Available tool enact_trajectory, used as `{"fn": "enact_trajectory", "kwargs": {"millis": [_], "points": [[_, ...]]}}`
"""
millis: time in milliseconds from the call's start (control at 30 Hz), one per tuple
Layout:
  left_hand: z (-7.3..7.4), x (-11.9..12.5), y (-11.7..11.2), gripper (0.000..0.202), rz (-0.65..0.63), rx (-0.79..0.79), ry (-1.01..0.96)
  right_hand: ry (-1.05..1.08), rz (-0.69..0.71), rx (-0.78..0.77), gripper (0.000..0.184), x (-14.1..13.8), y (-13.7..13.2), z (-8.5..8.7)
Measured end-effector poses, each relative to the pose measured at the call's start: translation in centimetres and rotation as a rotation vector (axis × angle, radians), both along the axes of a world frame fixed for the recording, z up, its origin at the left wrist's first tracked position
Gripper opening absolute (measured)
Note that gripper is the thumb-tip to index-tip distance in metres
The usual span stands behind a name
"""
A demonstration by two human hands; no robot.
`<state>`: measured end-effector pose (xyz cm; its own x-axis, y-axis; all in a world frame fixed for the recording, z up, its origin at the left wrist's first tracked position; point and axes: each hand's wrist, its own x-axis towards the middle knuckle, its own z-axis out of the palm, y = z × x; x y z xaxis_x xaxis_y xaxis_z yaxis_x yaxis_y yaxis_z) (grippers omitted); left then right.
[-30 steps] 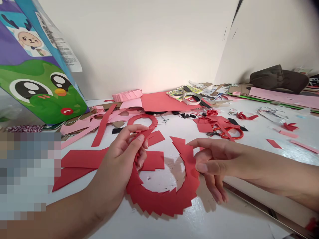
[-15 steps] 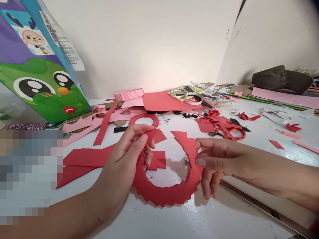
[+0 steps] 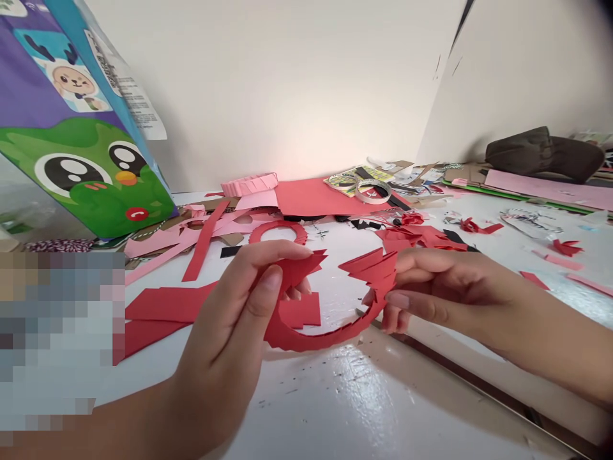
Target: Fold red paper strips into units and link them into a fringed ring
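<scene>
The person's L hand (image 3: 228,326) is nearly closed: the fingers curl behind a long red paper strip (image 3: 299,340) w/ a snipped, saw-tooth edge, and the thumb presses on the front of it. The R hand (image 3: 445,294) is also almost closed, and its thumb and fingers pinch the other end of the strip from both sides. The strip is lifted off the white table (image 3: 330,409) and hangs btw the hands in a shallow curve. Its two jagged ends stick up, apart from each other. On the table below it lie red paper rectangles (image 3: 301,310), and just behind the L hand sits a small red paper ring (image 3: 278,225). To the left are a long red cut strip (image 3: 204,239) and pink paper cuttings (image 3: 160,241). Further back are a pink paper band (image 3: 249,185), a red sheet (image 3: 311,197) and a roll of tape (image 3: 373,190). At far left leans a colourful printed packet (image 3: 81,128) w/ a cartoon green face. At far right, a dark cloth bag (image 3: 543,160) lies behind a pink sheet (image 3: 541,190).
</scene>
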<state>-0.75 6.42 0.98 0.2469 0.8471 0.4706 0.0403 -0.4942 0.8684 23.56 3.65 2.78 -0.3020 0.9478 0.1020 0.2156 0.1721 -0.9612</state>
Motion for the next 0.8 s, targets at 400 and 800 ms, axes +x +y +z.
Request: {"fn": "enact_trajectory", "kwargs": {"millis": [400, 800], "points": [[-0.5, -0.6, 0.8, 0.033, -0.086, 0.244, 0.145, -0.08, -0.008, 0.222, 0.017, 0.3, 0.8, -1.1], [-0.6, -0.2, 1.3, 0.009, -0.058, -0.436, -0.085, -0.035, 0.022, 0.006, 0.008, 0.6, 1.2, -1.8]]}}
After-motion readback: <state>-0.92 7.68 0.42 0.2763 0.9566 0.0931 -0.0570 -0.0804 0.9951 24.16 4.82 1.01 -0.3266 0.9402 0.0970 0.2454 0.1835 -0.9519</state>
